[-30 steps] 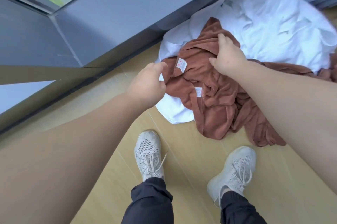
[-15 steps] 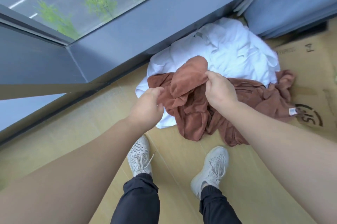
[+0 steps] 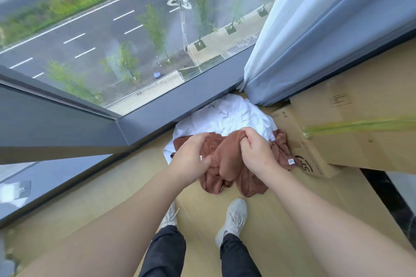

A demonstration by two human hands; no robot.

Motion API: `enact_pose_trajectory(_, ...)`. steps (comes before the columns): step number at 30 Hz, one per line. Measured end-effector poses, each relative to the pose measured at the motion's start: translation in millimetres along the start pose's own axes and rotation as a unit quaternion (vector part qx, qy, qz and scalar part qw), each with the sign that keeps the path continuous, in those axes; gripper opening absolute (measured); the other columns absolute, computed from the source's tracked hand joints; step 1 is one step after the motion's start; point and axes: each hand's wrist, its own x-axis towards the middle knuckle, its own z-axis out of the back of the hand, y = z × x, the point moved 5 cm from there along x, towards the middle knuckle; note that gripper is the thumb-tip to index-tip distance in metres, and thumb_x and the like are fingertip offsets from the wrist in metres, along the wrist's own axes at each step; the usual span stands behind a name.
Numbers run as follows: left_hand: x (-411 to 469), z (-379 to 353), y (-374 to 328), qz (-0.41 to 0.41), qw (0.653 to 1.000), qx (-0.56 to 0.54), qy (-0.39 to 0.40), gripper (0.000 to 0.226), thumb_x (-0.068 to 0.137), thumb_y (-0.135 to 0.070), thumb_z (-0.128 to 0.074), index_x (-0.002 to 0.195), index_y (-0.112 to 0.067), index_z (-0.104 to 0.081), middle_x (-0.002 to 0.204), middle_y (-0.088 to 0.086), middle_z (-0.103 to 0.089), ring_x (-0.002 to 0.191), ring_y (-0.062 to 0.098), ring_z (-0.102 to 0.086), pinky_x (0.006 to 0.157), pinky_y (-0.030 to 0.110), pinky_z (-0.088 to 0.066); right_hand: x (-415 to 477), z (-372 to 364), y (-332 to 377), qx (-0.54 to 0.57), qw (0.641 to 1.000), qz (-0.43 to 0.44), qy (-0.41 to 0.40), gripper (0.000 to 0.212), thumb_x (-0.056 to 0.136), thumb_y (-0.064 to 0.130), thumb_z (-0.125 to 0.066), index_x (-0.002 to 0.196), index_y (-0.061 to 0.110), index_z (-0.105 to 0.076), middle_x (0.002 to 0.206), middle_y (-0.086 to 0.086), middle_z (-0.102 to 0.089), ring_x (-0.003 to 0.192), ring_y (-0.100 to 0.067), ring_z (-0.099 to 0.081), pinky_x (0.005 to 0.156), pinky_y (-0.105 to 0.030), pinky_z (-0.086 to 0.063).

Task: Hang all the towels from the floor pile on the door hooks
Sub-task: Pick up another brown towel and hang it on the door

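Crosswise, brown towel — left hand, right hand gripping, ends drooping floorward.

Two hands, two shoes, one brown towel heap, one white heap.

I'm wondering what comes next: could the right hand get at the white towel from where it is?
Probably yes, once the right hand lets go of the brown towel it grips. The white towel lies just beyond it, bare on top, with nothing between.
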Motion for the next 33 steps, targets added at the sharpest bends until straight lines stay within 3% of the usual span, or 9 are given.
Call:
enact_pose_trajectory(3,-21,12,-56,-0.025,0.998,-0.003,0.052,0.07,0.078,-0.026,-0.071,0.141,-0.025,-0.04,0.134,-0.014,-0.049,0.122,0.004,-0.048,0.099,0.018,-0.037,-32,47,53,0.037,0.999,0.033,-0.009,0.016,0.092,0.011,-0.047,0.087,0.016,-0.062,0.081,0.006,-0.064,0.078,-0.006,-0.056,0.068,-0.017,-0.042)
enact_pose_trajectory(5,-36,23,-99,-0.065,0.995,-0.016,0.067,0.076,0.072,-0.029,-0.076,0.139,-0.028,-0.041,0.132,-0.012,-0.052,0.119,0.005,-0.051,0.101,0.03,-0.043,-52,77,86,0.059,0.996,0.057,-0.023,0.014,0.089,0.012,-0.051,0.083,0.012,-0.063,0.076,0.004,-0.064,0.072,-0.008,-0.055,0.068,-0.024,-0.044)
enact_pose_trajectory(7,-51,36,-143,-0.103,0.993,0.005,0.05,0.078,0.071,-0.028,-0.079,0.139,-0.028,-0.04,0.128,-0.011,-0.055,0.115,0.004,-0.051,0.098,0.024,-0.041,-73,107,119,0.089,0.991,0.091,-0.044,0.011,0.084,0.015,-0.053,0.081,0.014,-0.064,0.072,0.007,-0.063,0.07,-0.006,-0.054,0.07,-0.025,-0.045)
enact_pose_trajectory(10,-71,58,-195,-0.127,0.992,0.018,-0.001,0.062,0.076,-0.027,-0.075,0.13,-0.029,-0.046,0.114,-0.012,-0.061,0.104,0.007,-0.056,0.086,0.022,-0.042,-103,147,161,0.132,0.981,0.134,-0.044,0.017,0.085,0.007,-0.058,0.079,0.021,-0.066,0.07,0.009,-0.063,0.068,-0.005,-0.056,0.071,-0.027,-0.048)
enact_pose_trajectory(14,-100,92,-258,-0.184,0.979,0.053,-0.065,0.025,0.087,-0.024,-0.061,0.112,-0.02,-0.057,0.1,-0.001,-0.067,0.095,0.021,-0.061,0.084,0.041,-0.049,-144,204,205,0.194,0.959,0.2,-0.049,0.026,0.086,0.005,-0.064,0.079,0.03,-0.067,0.074,0.007,-0.068,0.072,-0.008,-0.061,0.073,-0.028,-0.051)
enact_pose_trajectory(21,-178,180,-376,-0.269,0.936,0.048,-0.221,0.025,0.091,-0.01,-0.056,0.113,-0.022,-0.061,0.094,-0.017,-0.06,0.092,0.001,-0.052,0.075,0.01,-0.037,-180,271,227,0.212,0.954,0.209,-0.044,0.007,0.088,0.019,-0.067,0.091,0.024,-0.064,0.087,-0.001,-0.066,0.081,-0.022,-0.066,0.069,-0.025,-0.047)
enact_pose_trajectory(26,-239,216,-435,-0.296,0.907,0.045,-0.297,0.018,0.09,-0.019,-0.061,0.108,-0.016,-0.063,0.097,-0.003,-0.067,0.096,0.016,-0.059,0.082,0.028,-0.045,-200,269,233,0.141,0.978,0.134,0.071,0.057,0.077,0.033,-0.077,0.127,0.026,-0.049,0.115,-0.003,-0.058,0.099,-0.015,-0.061,0.08,-0.029,-0.049)
enact_pose_trajectory(30,-289,241,-465,-0.319,0.884,0.028,-0.341,0.015,0.091,-0.021,-0.06,0.103,-0.03,-0.056,0.088,-0.021,-0.059,0.089,0.006,-0.055,0.076,0.019,-0.038,-234,260,274,0.25,0.934,0.19,0.172,0.045,0.076,0.024,-0.079,0.116,0.018,-0.06,0.103,-0.004,-0.071,0.094,-0.018,-0.069,0.075,-0.028,-0.051)
enact_pose_trajectory(33,-319,256,-465,-0.311,0.873,0.025,-0.376,0.011,0.091,-0.022,-0.06,0.098,-0.029,-0.055,0.084,-0.017,-0.059,0.082,0.007,-0.055,0.071,0.019,-0.04,-257,266,317,0.365,0.881,0.271,0.134,0.022,0.081,-0.001,-0.07,0.101,0.006,-0.065,0.092,-0.009,-0.072,0.086,-0.023,-0.069,0.073,-0.03,-0.054)
